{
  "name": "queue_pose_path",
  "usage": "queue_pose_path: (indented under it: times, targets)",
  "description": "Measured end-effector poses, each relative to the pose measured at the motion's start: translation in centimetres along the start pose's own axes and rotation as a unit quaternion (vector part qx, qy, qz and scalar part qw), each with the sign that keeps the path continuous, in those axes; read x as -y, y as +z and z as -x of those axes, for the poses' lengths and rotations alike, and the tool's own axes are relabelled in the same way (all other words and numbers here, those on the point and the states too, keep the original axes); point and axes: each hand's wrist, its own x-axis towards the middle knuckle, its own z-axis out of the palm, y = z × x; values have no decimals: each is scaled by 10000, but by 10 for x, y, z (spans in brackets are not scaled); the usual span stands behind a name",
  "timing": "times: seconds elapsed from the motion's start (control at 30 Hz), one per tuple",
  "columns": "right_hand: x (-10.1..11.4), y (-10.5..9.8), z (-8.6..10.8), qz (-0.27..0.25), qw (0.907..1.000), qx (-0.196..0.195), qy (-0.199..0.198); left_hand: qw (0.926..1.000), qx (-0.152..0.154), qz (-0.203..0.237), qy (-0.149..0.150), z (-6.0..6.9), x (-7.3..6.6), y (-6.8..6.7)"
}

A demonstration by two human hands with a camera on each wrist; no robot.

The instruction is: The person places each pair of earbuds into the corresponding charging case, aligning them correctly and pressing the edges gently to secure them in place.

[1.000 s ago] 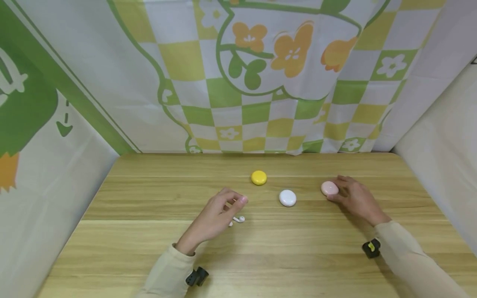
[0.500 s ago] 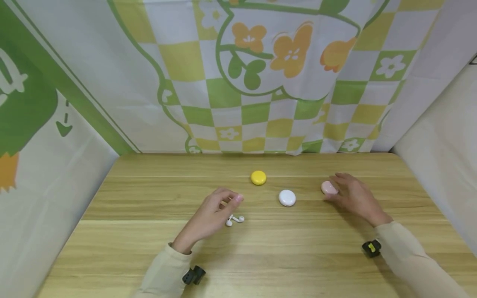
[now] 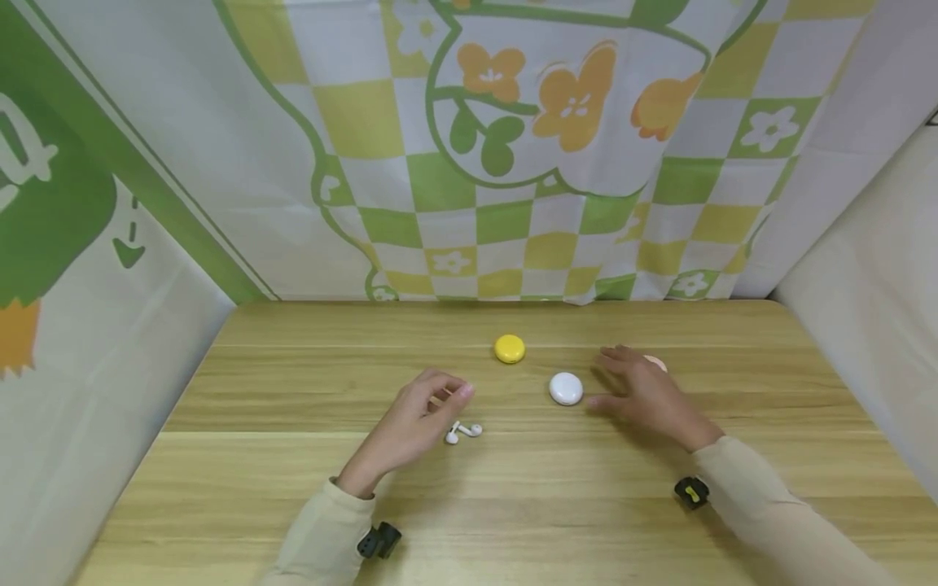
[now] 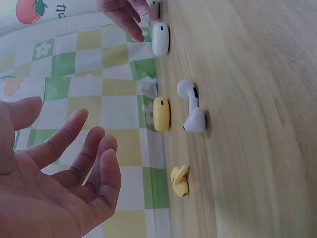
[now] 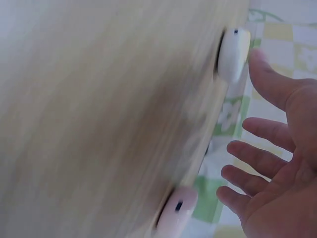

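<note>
My right hand (image 3: 645,396) hovers with parted fingers between a round white case (image 3: 566,389) and a pink case (image 3: 656,363), which it partly covers in the head view. In the right wrist view its fingers (image 5: 257,158) hold nothing, and the pink case (image 5: 177,212) lies below the white one (image 5: 234,55). My left hand (image 3: 410,419) is held above the table, fingers loosely bent and empty, beside two white earbuds (image 3: 465,431). A yellow case (image 3: 509,348) lies behind and left of the white case.
The left wrist view shows small yellow earbuds (image 4: 180,180) on the wooden table (image 4: 247,148), past the yellow case; the head view does not show them. A patterned cloth (image 3: 513,220) hangs along the table's back edge, with pale cloth at both sides.
My right hand has let go of the pink case and moved left towards the white case. The left hand has drawn back slightly leftward, uncovering the white earbuds.
</note>
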Motion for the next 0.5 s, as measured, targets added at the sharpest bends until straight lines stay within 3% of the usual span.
queue_pose_path:
  times: [0.23, 0.5]
  targets:
    - [10, 15, -9, -115, 9994, 167, -271, 10000, -59, -37, -71, 2, 7, -3]
    - [14, 22, -15, 151, 9982, 182, -551, 9998, -96, -102, -137, 4, 12, -6]
